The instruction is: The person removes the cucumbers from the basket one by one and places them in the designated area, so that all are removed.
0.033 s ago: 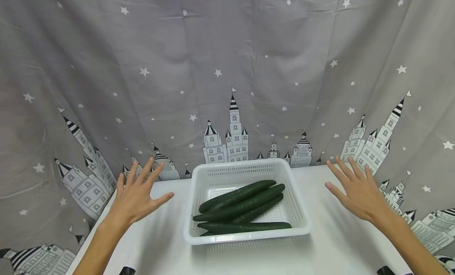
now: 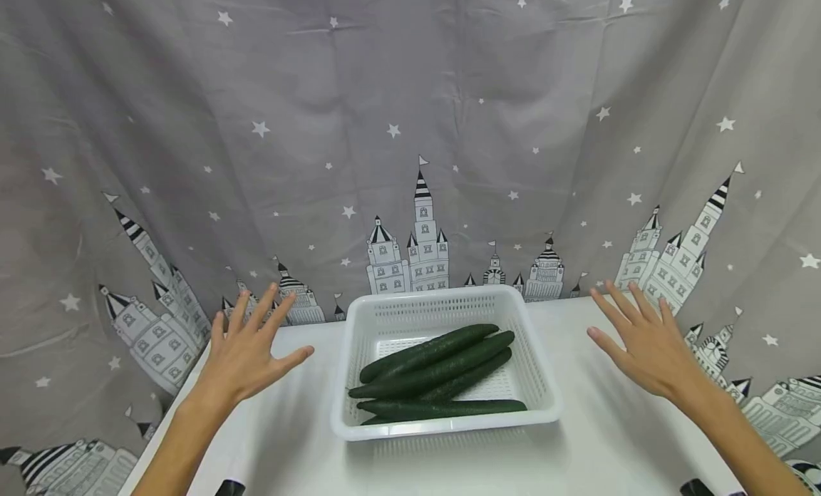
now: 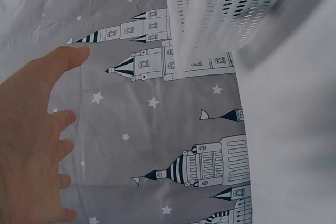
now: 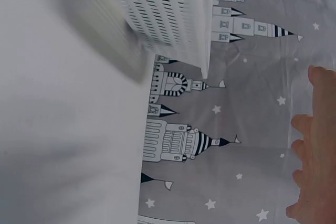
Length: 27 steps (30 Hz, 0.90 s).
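In the head view, a white perforated plastic basket (image 2: 449,426) stands on a white table, holding several dark green cucumbers (image 2: 436,368). Most of them lie slanted in a bunch, while one stretches along the near wall with another partly hidden beneath it. To the left of the basket, my left hand (image 2: 244,357) hovers over the table, fingers spread and holding nothing. My right hand (image 2: 651,346) is held likewise on the right side, apart from the basket. Both wrist views show the basket's outer wall (image 3: 231,14) beyond the hand, with the cucumbers out of sight.
A grey curtain (image 2: 410,90) printed with stars and castles hangs right behind the table (image 2: 295,439) and around its sides. Small black objects (image 2: 229,487) show at the bottom edge near each forearm.
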Available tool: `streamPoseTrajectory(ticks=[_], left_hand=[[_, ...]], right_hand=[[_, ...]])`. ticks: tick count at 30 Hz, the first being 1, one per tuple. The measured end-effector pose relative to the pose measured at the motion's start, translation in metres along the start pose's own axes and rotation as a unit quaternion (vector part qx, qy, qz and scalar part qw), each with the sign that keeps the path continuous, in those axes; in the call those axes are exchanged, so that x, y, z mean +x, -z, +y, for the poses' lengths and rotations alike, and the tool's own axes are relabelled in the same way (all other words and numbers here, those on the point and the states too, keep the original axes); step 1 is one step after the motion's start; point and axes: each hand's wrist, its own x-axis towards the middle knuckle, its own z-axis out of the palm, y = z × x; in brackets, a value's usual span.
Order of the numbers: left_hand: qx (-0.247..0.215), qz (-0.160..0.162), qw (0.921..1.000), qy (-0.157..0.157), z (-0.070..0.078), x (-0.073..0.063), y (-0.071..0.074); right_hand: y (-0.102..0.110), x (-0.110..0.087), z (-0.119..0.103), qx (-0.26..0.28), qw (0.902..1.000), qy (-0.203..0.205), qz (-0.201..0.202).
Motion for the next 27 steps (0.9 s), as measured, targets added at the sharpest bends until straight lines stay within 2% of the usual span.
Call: streamPoseTrajectory(ticks=[8,11,14,18,23,25,27], left_hand=[[-0.018,0.007,0.9998,-0.001,-0.001,-0.001,-0.003],[-0.046,0.018,0.9987,-0.007,0.0,-0.002,-0.007],[-0.102,0.023,0.9944,-0.016,0.003,-0.002,-0.015],[-0.204,0.008,0.9788,-0.02,0.011,0.0,-0.031],[-0.291,-0.028,0.9562,-0.001,0.02,-0.001,-0.055],[-0.323,-0.048,0.9451,0.014,0.022,-0.003,-0.064],[-0.358,-0.069,0.9306,0.034,0.023,-0.004,-0.073]], right_hand=[[-0.003,-0.001,-0.001,0.008,1.0,-0.003,-0.003],[-0.004,0.0,-0.002,0.018,0.9998,0.004,0.005],[-0.006,0.003,-0.005,0.041,0.9988,0.017,0.018],[-0.008,0.008,-0.011,0.082,0.9958,0.03,0.025],[-0.011,0.012,-0.022,0.127,0.9915,0.029,0.008],[-0.012,0.014,-0.027,0.143,0.9892,0.031,0.006],[-0.014,0.015,-0.031,0.157,0.9869,0.034,0.005]])
